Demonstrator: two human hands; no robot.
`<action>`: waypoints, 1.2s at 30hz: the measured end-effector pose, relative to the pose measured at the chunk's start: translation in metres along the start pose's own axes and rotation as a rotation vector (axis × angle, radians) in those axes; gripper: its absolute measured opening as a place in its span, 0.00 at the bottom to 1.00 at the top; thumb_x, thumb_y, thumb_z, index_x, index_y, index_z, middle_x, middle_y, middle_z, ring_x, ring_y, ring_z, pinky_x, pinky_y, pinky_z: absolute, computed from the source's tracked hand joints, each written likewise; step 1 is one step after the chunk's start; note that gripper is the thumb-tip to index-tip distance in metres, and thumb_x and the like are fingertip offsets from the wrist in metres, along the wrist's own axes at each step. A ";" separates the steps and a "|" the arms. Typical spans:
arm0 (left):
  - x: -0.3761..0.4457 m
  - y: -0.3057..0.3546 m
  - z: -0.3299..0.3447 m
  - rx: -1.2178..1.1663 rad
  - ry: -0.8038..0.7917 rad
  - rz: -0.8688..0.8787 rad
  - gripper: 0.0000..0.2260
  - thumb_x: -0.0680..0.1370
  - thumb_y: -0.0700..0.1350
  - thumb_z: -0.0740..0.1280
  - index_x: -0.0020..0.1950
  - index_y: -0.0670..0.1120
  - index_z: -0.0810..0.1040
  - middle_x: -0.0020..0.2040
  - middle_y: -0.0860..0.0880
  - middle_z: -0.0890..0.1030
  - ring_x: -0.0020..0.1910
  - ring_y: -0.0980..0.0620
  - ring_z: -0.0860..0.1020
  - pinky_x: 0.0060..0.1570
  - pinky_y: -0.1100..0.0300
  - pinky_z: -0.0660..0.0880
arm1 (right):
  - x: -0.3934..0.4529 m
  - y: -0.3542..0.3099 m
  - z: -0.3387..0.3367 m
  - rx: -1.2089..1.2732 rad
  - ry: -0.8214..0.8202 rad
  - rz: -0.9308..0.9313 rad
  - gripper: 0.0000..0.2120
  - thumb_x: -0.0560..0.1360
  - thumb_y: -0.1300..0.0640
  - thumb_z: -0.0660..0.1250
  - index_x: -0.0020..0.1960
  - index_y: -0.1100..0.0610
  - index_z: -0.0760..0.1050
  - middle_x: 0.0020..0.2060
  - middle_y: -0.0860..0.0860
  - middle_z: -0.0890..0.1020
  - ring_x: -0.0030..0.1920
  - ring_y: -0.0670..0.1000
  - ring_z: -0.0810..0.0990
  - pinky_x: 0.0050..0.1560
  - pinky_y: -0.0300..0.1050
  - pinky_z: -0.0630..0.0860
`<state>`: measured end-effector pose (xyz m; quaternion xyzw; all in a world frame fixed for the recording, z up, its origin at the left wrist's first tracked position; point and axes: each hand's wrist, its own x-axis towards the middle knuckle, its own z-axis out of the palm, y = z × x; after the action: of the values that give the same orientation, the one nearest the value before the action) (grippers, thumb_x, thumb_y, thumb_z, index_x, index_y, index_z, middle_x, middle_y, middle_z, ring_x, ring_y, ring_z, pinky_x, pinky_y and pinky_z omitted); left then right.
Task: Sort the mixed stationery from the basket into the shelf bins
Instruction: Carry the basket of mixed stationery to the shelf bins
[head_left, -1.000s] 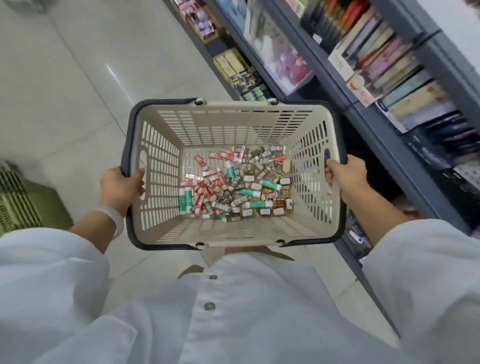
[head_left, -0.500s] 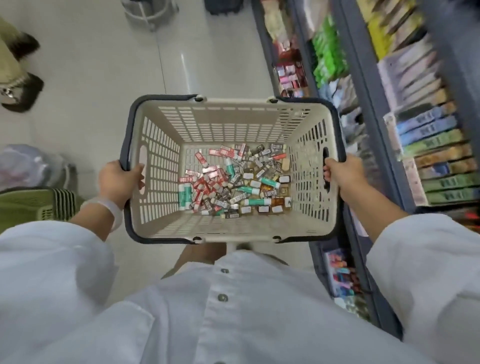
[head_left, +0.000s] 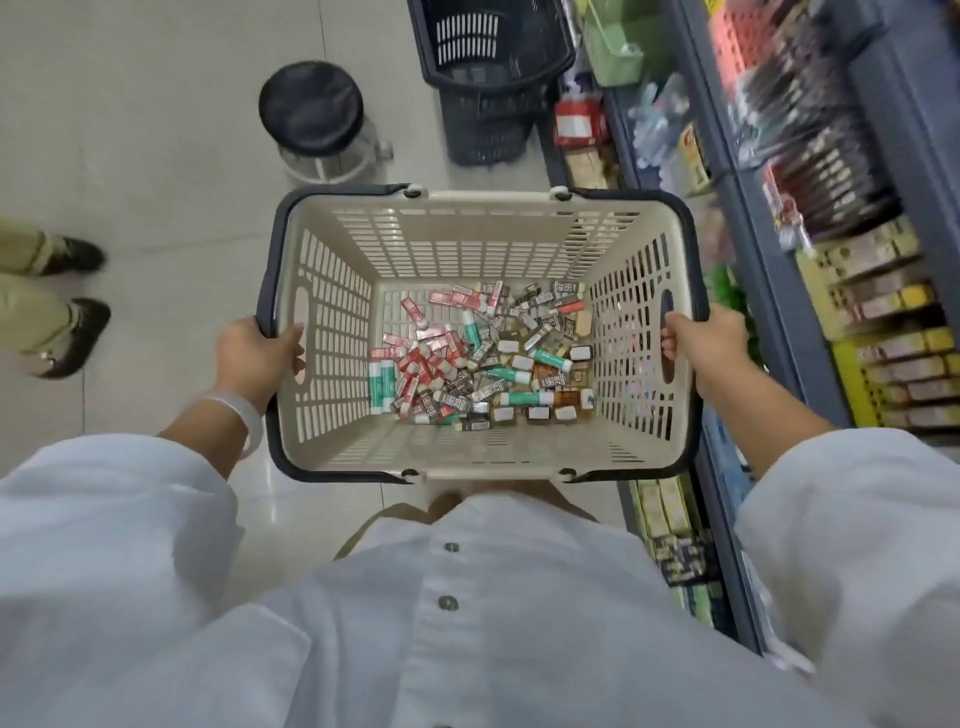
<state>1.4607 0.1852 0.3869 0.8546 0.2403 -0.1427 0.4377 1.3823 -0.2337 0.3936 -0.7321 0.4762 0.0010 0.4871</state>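
I carry a beige plastic basket (head_left: 483, 239) with a dark rim in front of my body. My left hand (head_left: 252, 358) grips its left rim and my right hand (head_left: 709, 345) grips its right rim by the handle slot. On the basket's floor lies a heap of mixed stationery (head_left: 483, 358): several small red, teal, black and brown boxes and tubes. The shelf bins (head_left: 878, 332) run along my right side, filled with rows of packaged goods.
A stack of dark baskets (head_left: 488, 78) stands on the floor ahead by the shelf. A black-topped stool (head_left: 314, 117) stands ahead left. Another person's two shoes (head_left: 72, 301) are at the left edge. Pale tiled floor lies between.
The view has turned and moved along the aisle: the stool and dark baskets have come into sight ahead, and the other person's shoes have shifted lower left. Both hands keep the same hold on the basket.
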 end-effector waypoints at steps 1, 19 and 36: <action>0.025 0.019 0.005 -0.008 -0.008 0.006 0.10 0.76 0.45 0.66 0.36 0.45 0.73 0.30 0.47 0.78 0.28 0.49 0.77 0.41 0.52 0.77 | 0.022 -0.018 0.011 0.012 -0.004 0.004 0.02 0.74 0.65 0.63 0.46 0.61 0.74 0.30 0.52 0.76 0.28 0.49 0.73 0.34 0.44 0.75; 0.446 0.358 0.076 0.341 -0.143 0.208 0.13 0.74 0.47 0.67 0.37 0.38 0.78 0.35 0.40 0.78 0.35 0.45 0.75 0.41 0.51 0.75 | 0.281 -0.283 0.164 0.184 0.221 0.240 0.03 0.74 0.63 0.63 0.45 0.61 0.75 0.28 0.54 0.75 0.26 0.51 0.71 0.30 0.43 0.72; 0.707 0.629 0.162 0.511 -0.424 0.444 0.04 0.75 0.40 0.65 0.45 0.40 0.77 0.31 0.46 0.78 0.31 0.48 0.77 0.35 0.56 0.77 | 0.383 -0.398 0.316 0.529 0.544 0.578 0.08 0.75 0.63 0.65 0.37 0.61 0.71 0.29 0.55 0.75 0.22 0.47 0.73 0.24 0.38 0.69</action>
<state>2.3889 -0.0598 0.3993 0.9187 -0.0892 -0.2731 0.2712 2.0158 -0.2463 0.3324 -0.3941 0.7545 -0.1765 0.4943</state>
